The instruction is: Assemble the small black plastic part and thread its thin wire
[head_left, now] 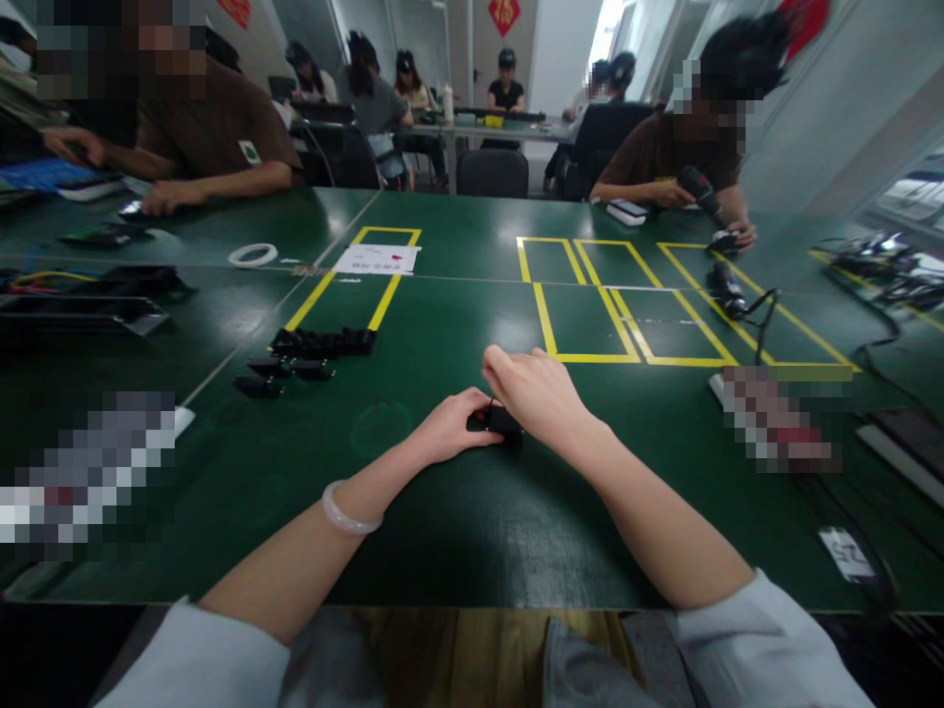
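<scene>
My left hand and my right hand meet over a small black part resting on the green table. The left fingers close on its left end. The right hand curls over its right side and hides most of it. A pale bangle circles my left wrist. A row of similar small black parts lies to the far left, with three more loose ones beside it.
Yellow tape outlines mark the table ahead, with a white paper in the left one. A tape ring lies far left. A black electric screwdriver and cables sit right. Other people work across the table and behind.
</scene>
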Action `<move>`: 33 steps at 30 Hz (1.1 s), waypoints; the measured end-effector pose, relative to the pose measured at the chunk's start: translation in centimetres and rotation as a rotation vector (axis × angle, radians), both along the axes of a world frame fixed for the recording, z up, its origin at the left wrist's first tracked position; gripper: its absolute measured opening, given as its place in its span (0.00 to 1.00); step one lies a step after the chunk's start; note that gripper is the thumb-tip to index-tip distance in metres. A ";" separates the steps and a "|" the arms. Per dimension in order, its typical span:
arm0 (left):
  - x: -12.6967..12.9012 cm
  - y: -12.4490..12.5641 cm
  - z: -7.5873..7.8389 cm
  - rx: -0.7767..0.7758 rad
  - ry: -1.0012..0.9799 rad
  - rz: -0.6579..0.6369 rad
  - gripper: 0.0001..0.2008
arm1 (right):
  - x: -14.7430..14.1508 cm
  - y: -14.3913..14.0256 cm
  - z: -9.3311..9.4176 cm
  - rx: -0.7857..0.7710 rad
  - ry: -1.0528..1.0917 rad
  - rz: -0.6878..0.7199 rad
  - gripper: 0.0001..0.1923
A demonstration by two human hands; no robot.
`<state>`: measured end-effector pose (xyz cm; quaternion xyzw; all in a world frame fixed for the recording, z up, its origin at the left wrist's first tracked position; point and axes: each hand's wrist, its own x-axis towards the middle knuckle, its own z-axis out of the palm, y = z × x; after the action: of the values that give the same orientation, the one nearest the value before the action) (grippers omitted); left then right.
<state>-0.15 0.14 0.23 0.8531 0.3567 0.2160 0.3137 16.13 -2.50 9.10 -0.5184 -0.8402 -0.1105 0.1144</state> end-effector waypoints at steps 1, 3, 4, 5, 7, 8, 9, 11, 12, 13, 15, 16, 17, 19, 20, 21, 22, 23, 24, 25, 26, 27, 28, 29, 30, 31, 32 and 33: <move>0.0 0.0 0.0 -0.003 -0.003 -0.004 0.21 | 0.0 0.0 0.0 -0.007 0.000 -0.002 0.12; 0.0 -0.1 0.2 -0.006 -0.005 -0.003 0.20 | -0.1 0.0 0.1 -0.021 0.003 -0.006 0.10; 0.1 -0.1 0.2 -0.012 0.001 -0.005 0.20 | -0.1 -0.1 0.1 -0.025 0.006 -0.009 0.09; 0.1 -0.1 0.3 -0.010 0.003 -0.002 0.19 | -0.1 -0.1 0.2 -0.030 0.010 -0.014 0.09; 0.1 -0.1 0.3 -0.009 0.009 -0.003 0.18 | -0.1 -0.1 0.2 -0.036 0.018 -0.017 0.08; 0.1 -0.1 0.3 -0.007 0.009 -0.003 0.18 | -0.1 -0.1 0.3 -0.038 0.020 -0.014 0.08; 0.1 -0.1 0.3 -0.005 0.008 -0.003 0.18 | -0.1 -0.1 0.3 -0.041 0.020 -0.010 0.09; 0.0 0.0 0.2 -0.003 0.003 -0.006 0.20 | 0.0 -0.1 0.3 -0.044 0.012 -0.006 0.11; 0.0 0.0 0.2 -0.002 0.000 -0.007 0.20 | 0.1 0.0 0.3 -0.047 0.006 -0.005 0.12; 0.0 0.0 0.2 -0.002 -0.004 -0.008 0.21 | 0.1 0.0 0.3 -0.053 -0.001 -0.006 0.12; 0.0 0.0 0.1 -0.001 -0.005 -0.010 0.20 | 0.0 0.0 0.3 -0.063 -0.005 -0.010 0.11; 0.0 0.0 0.1 0.001 -0.004 -0.009 0.20 | -0.1 -0.1 0.3 -0.065 -0.002 -0.013 0.10; 0.0 0.0 0.1 0.003 -0.002 -0.008 0.19 | -0.2 -0.1 0.3 -0.063 0.004 -0.017 0.10; 0.0 0.1 0.1 0.005 -0.001 -0.006 0.18 | -0.3 -0.2 0.3 -0.051 0.016 -0.028 0.10; -0.1 0.1 0.0 0.005 -0.002 -0.006 0.18 | -0.3 -0.3 0.4 -0.047 0.019 -0.031 0.10; -0.1 0.1 0.0 0.007 -0.003 -0.005 0.17 | -0.3 -0.3 0.4 -0.045 0.019 -0.030 0.09; -0.1 0.1 -0.1 0.008 -0.004 -0.005 0.18 | -0.2 -0.3 0.4 -0.044 0.018 -0.026 0.09; -0.1 0.1 -0.1 0.009 -0.003 -0.004 0.18 | -0.2 -0.3 0.3 -0.044 0.016 -0.020 0.09; -0.1 0.1 -0.2 0.010 -0.002 -0.001 0.19 | -0.2 -0.2 0.3 -0.045 0.012 -0.015 0.10; -0.1 0.1 -0.2 0.010 -0.002 0.003 0.20 | -0.1 -0.2 0.3 -0.047 0.005 -0.015 0.11; -0.1 0.1 -0.3 0.008 -0.002 0.007 0.21 | -0.1 -0.1 0.2 -0.051 -0.003 -0.019 0.12; -0.1 0.1 -0.3 0.005 -0.003 0.009 0.21 | -0.1 -0.1 0.2 -0.057 -0.010 -0.026 0.12; -0.1 0.1 -0.3 0.001 -0.004 0.008 0.21 | -0.1 0.0 0.2 -0.062 -0.016 -0.035 0.12; -0.1 0.1 -0.3 -0.001 -0.006 0.007 0.21 | -0.1 0.0 0.2 -0.065 -0.017 -0.042 0.12; -0.1 0.1 -0.3 -0.001 -0.008 0.006 0.20 | -0.1 0.0 0.2 -0.065 -0.013 -0.044 0.11; -0.1 0.1 -0.3 -0.001 -0.007 0.002 0.19 | -0.1 -0.1 0.2 -0.062 -0.003 -0.041 0.11; -0.1 0.1 -0.3 0.001 -0.007 0.000 0.18 | -0.1 -0.1 0.3 -0.058 0.008 -0.036 0.10; -0.1 0.1 -0.2 0.004 -0.005 -0.001 0.18 | -0.1 -0.2 0.3 -0.054 0.018 -0.031 0.10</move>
<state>-0.23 0.23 0.01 0.8532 0.3550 0.2188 0.3132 15.99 -2.66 9.41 -0.5353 -0.8337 -0.0848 0.1063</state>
